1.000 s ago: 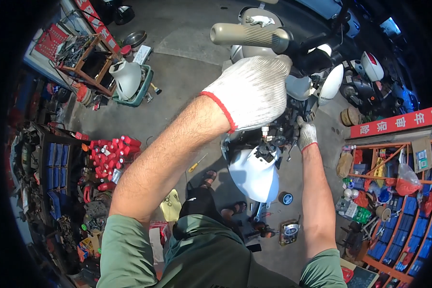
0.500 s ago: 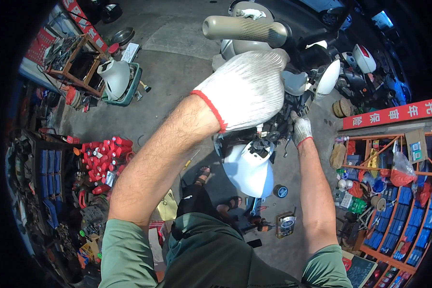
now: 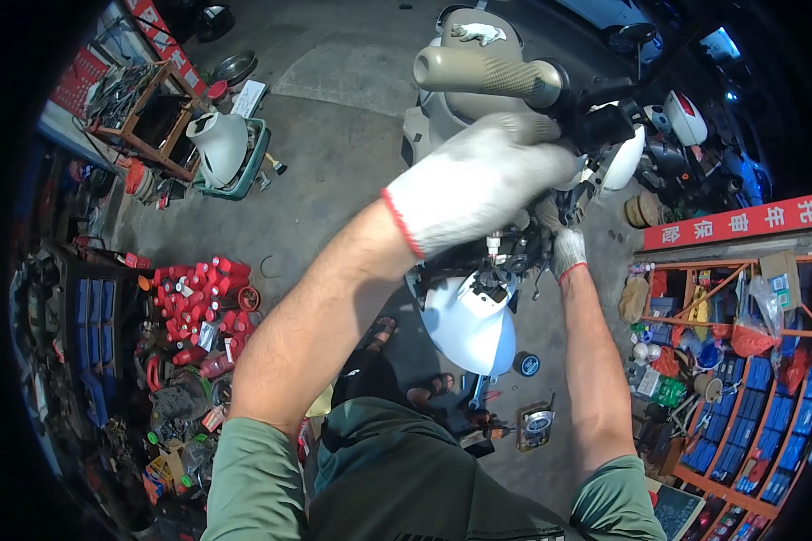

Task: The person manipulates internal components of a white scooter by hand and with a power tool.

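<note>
A scooter with its front part stripped stands before me, its beige handlebar grip [image 3: 487,76] sticking out to the left. My left hand [image 3: 483,185], in a white knit glove with a red cuff, reaches over the dark parts below the handlebar. Its fingers are blurred and partly hidden behind the hand. My right hand [image 3: 566,245], gloved alike, has its fingers closed among the cables and black parts [image 3: 519,252] at the scooter's front. What they grip is hidden. Nearest me is the white front fender [image 3: 465,325].
On the floor lie a round blue-topped can [image 3: 527,364], a wrench [image 3: 476,391] and a small boxed part [image 3: 537,424]. Red bottles [image 3: 194,302] crowd the left side. A white panel [image 3: 218,149] rests in a green tub [image 3: 251,162]. An orange shelf [image 3: 740,487] with blue bins stands right.
My left hand has moved right and slightly down toward the scooter's middle. The handlebar grip appears farther right and lower. My right hand stays at about the same place.
</note>
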A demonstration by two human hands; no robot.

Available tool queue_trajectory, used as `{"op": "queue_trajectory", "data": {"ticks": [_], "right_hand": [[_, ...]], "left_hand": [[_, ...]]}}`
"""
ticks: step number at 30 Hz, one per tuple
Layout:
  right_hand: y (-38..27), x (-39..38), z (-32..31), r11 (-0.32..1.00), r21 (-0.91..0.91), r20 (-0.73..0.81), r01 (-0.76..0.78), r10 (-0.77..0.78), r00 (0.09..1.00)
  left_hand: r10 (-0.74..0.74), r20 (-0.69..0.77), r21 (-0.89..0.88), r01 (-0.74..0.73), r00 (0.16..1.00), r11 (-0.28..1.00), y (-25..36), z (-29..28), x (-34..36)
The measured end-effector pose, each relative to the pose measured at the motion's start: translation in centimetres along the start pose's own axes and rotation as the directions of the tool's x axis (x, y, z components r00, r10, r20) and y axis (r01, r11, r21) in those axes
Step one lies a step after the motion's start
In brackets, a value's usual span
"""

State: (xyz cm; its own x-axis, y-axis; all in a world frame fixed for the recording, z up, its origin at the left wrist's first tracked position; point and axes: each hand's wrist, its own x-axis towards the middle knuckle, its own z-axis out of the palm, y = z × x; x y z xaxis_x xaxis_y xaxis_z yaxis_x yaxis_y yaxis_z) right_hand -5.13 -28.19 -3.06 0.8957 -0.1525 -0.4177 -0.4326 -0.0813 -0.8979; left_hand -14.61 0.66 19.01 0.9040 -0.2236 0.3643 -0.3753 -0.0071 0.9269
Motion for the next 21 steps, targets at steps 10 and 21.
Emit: {"op": "queue_trajectory", "data": {"ticks": [10, 21], "right_hand": [[2.3, -9.7, -0.1, 0.68, 0.663, 0.267, -0.312, 0.175, 0.948], [3.2, -16.7, 0.5, 0.401, 0.834, 0.426, -0.379, -0.031, 0.904]], "left_hand": [[-0.606, 0.164, 0.162, 0.585, 0.778, 0.795, -14.0, 7.7, -10.9], [-0.673, 0.531, -0.234, 0.852, 0.515, 0.468, -15.6, 10.4, -14.8]]}}
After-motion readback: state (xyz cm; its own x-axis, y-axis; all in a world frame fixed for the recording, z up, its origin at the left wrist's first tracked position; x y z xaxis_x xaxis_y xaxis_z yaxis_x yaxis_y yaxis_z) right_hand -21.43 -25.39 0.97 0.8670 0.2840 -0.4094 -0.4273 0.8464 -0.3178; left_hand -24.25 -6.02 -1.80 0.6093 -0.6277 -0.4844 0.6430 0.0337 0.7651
